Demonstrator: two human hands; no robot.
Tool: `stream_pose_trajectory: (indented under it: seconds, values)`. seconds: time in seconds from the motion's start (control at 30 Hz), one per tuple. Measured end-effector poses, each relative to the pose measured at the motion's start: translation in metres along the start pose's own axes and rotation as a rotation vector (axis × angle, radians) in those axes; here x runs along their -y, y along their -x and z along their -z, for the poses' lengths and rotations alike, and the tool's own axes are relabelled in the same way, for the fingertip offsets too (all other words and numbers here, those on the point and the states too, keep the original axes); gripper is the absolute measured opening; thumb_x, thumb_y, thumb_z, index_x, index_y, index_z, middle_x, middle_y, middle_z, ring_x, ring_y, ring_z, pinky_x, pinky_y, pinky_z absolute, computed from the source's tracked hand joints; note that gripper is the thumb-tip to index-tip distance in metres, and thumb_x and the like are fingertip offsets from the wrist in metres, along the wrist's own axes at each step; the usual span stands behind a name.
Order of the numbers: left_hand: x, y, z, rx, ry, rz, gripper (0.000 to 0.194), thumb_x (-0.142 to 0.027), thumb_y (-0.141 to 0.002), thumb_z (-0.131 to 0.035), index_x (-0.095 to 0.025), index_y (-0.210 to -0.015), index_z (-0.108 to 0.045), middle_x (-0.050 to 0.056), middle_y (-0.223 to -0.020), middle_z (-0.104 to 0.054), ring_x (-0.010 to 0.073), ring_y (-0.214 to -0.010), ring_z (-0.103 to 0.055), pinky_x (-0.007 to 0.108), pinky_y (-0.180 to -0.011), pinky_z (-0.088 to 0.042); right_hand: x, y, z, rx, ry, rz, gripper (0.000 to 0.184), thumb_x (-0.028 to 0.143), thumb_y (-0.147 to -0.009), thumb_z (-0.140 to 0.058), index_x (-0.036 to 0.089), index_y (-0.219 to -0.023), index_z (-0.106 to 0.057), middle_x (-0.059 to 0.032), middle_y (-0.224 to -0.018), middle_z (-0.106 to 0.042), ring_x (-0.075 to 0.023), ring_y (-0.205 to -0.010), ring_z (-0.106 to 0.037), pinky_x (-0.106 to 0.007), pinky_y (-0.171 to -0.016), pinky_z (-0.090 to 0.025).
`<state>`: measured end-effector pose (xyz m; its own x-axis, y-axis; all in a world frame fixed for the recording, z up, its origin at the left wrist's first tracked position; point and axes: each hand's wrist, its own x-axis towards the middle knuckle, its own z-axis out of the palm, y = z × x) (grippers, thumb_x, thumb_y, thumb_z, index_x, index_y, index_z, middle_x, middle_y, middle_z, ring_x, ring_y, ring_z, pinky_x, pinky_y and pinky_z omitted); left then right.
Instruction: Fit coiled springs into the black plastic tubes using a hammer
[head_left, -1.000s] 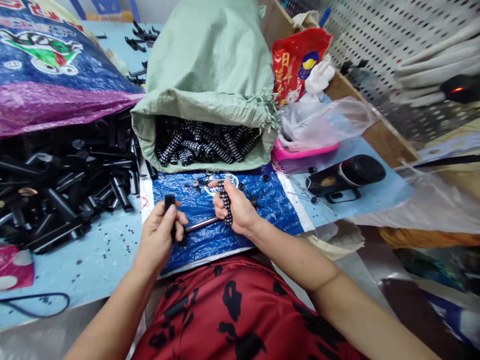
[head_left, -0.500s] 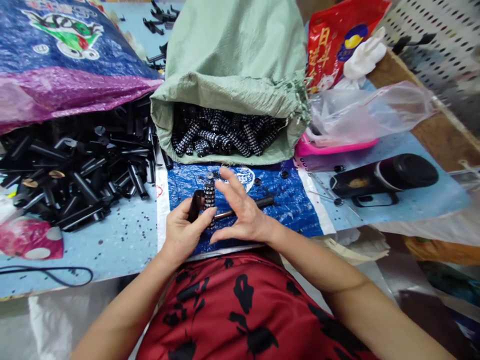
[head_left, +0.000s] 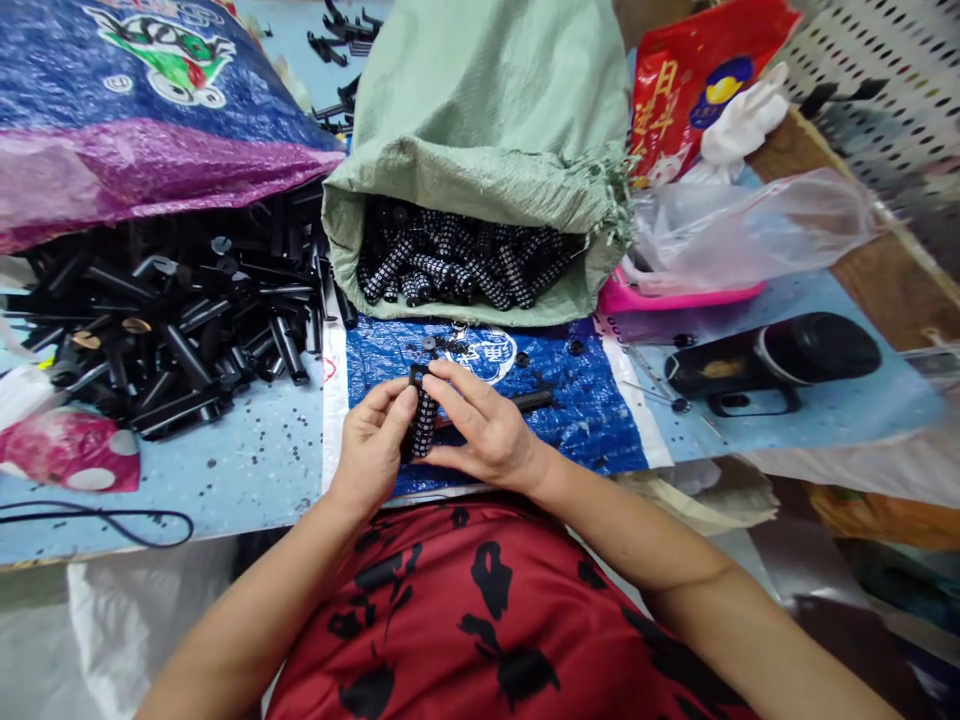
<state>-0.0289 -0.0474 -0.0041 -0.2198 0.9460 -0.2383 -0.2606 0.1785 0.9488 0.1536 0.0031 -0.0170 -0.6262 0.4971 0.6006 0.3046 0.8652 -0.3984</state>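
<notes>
Between my hands stands a black cylinder of stacked rings with small white characters (head_left: 424, 425), roughly upright. My left hand (head_left: 373, 440) is closed, thumb and fingers pinching a black plastic casing (head_left: 417, 373) against the cylinder's left side. My right hand (head_left: 491, 430) has its fingers closed at the cylinder's top and right side, with the thumb near its lower end. How far the casing covers the cylinder is partly hidden by my fingers. Right of them, a dark rod-like handle (head_left: 534, 400) lies on the blue plastic sheet (head_left: 592, 415).
A green woven sack (head_left: 480, 130) full of similar character cylinders opens towards me. On the left, black plastic casings (head_left: 180, 350) spill from a blue and purple sack (head_left: 172, 150). A black bottle (head_left: 772, 360), pink tray (head_left: 682, 297) and red packet (head_left: 690, 90) stand right.
My right hand has closed from spread fingers onto the cylinder. The black casing, earlier beside the cylinder in my left hand, is now pressed up against it. The view has shifted slightly.
</notes>
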Motion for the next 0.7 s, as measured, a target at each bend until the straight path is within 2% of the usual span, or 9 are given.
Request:
stream_pose_trajectory:
  seconds: [0.1,0.23,0.3,0.37,0.43,0.5,0.53,0.6,0.7]
  values:
    - [0.002,-0.004,0.007,0.050,0.066,0.122,0.042,-0.052,-0.076,-0.090,-0.021,-0.105,-0.080,0.004,-0.089,-0.078,0.0173,-0.080,-0.070,0.029,-0.076,-0.057,0.000,0.001,-0.003,0.032,0.035,0.029,0.081,0.051,-0.100,-0.067,0.016,-0.166,-0.035,-0.0206,-0.157,-0.055,-0.0342,-0.151,-0.050,-0.052,-0.122,-0.052]
    - [0.001,-0.009,0.010,0.067,0.109,0.212,0.045,-0.051,-0.068,-0.094,-0.020,-0.093,-0.074,0.000,-0.075,-0.072,0.0145,-0.064,-0.066,0.028,-0.063,-0.055,0.000,-0.002,-0.014,0.059,0.008,-0.021,0.091,0.058,-0.096,-0.068,0.013,-0.166,-0.032,-0.0239,-0.157,-0.054,-0.0344,-0.151,-0.050,-0.052,-0.122,-0.050]
    - [0.001,-0.009,0.014,0.079,0.086,0.202,0.047,-0.053,-0.068,-0.093,-0.021,-0.090,-0.068,-0.001,-0.074,-0.070,0.0158,-0.062,-0.066,0.030,-0.063,-0.056,-0.002,-0.001,-0.016,0.090,-0.035,-0.063,0.100,0.069,-0.091,-0.070,0.015,-0.166,-0.032,-0.0223,-0.157,-0.053,-0.0353,-0.151,-0.050,-0.054,-0.123,-0.048]
    - [0.000,-0.009,0.025,0.064,-0.071,0.093,0.043,-0.053,-0.074,-0.089,-0.021,-0.092,-0.068,0.000,-0.076,-0.071,0.0164,-0.063,-0.066,0.031,-0.064,-0.055,-0.007,0.005,-0.014,0.112,-0.027,-0.100,0.101,0.073,-0.087,-0.071,0.016,-0.163,-0.038,-0.0210,-0.155,-0.056,-0.0371,-0.149,-0.050,-0.058,-0.122,-0.046]
    - [-0.002,-0.011,0.043,0.022,-0.364,-0.085,0.034,-0.050,-0.082,-0.083,-0.021,-0.097,-0.071,0.002,-0.081,-0.072,0.0164,-0.068,-0.065,0.030,-0.068,-0.052,-0.013,0.015,-0.008,0.162,0.062,-0.131,0.072,0.061,-0.095,-0.069,0.017,-0.149,-0.056,-0.0180,-0.141,-0.067,-0.0360,-0.137,-0.061,-0.057,-0.114,-0.051]
    - [-0.005,-0.015,0.063,0.001,-0.685,-0.221,0.025,-0.044,-0.085,-0.079,-0.022,-0.097,-0.076,0.003,-0.084,-0.073,0.0175,-0.073,-0.064,0.031,-0.072,-0.049,-0.015,0.026,-0.002,0.219,0.168,-0.148,0.032,0.042,-0.103,-0.064,0.018,-0.123,-0.071,-0.0133,-0.115,-0.077,-0.0294,-0.108,-0.071,-0.046,-0.095,-0.058]
    - [-0.007,-0.017,0.072,0.012,-0.817,-0.247,0.023,-0.042,-0.085,-0.079,-0.022,-0.096,-0.077,0.004,-0.085,-0.074,0.0185,-0.075,-0.063,0.032,-0.073,-0.047,-0.015,0.029,0.001,0.235,0.201,-0.150,0.022,0.035,-0.105,-0.060,0.018,-0.112,-0.073,-0.0109,-0.103,-0.077,-0.0257,-0.095,-0.072,-0.041,-0.085,-0.058]
    - [-0.010,-0.024,0.085,0.068,-0.982,-0.220,0.024,-0.042,-0.080,-0.083,-0.022,-0.093,-0.079,0.005,-0.085,-0.073,0.0201,-0.076,-0.063,0.033,-0.072,-0.045,-0.011,0.031,0.006,0.196,0.202,-0.159,0.019,0.028,-0.107,-0.055,0.019,-0.104,-0.072,-0.0078,-0.090,-0.075,-0.0212,-0.081,-0.068,-0.035,-0.075,-0.056]
    - [-0.011,-0.035,0.094,0.173,-0.988,-0.068,0.034,-0.049,-0.073,-0.088,-0.022,-0.092,-0.080,0.002,-0.073,-0.068,0.0181,-0.066,-0.057,0.030,-0.061,-0.039,-0.003,0.019,0.009,0.041,0.138,-0.197,0.022,0.025,-0.108,-0.048,0.020,-0.113,-0.069,-0.0071,-0.090,-0.073,-0.0194,-0.080,-0.066,-0.032,-0.074,-0.054]
